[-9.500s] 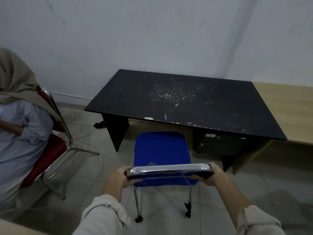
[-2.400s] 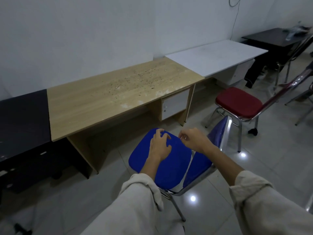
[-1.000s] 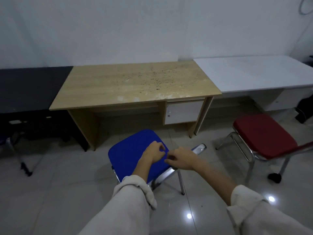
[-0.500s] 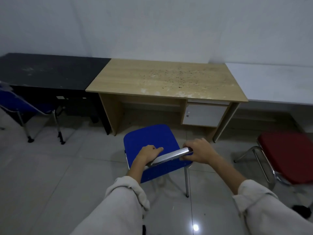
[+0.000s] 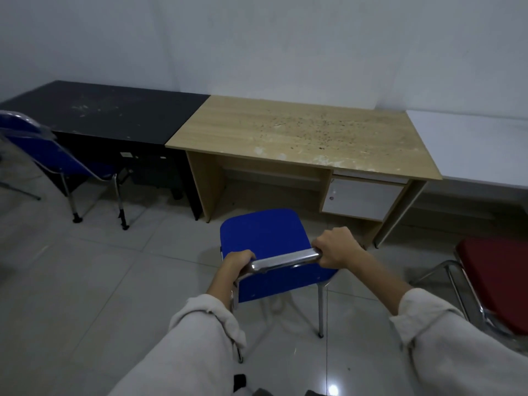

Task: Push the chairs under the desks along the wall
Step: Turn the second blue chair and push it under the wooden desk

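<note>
A blue chair [image 5: 264, 232] with a chrome frame stands on the tiled floor a little in front of the wooden desk [image 5: 297, 135], its seat facing the desk's knee space. My left hand [image 5: 238, 260] grips the left end of the chrome top bar of its backrest. My right hand [image 5: 338, 248] grips the right end of the same bar. Left of the wooden desk stands a black desk [image 5: 114, 112], with another blue chair [image 5: 57, 155] partly under it. A white desk [image 5: 471, 144] continues the row on the right.
A red chair [image 5: 497, 278] with a chrome frame stands close on the right, beside the blue chair I hold. The wooden desk has a white drawer unit [image 5: 363, 197] under its right side. Grey tiled floor [image 5: 85, 281] lies open to the left.
The blue chair has turned so its back faces me squarely. Both hands have slid out to the ends of the chrome bar. The view has shifted right and closer to the wooden desk.
</note>
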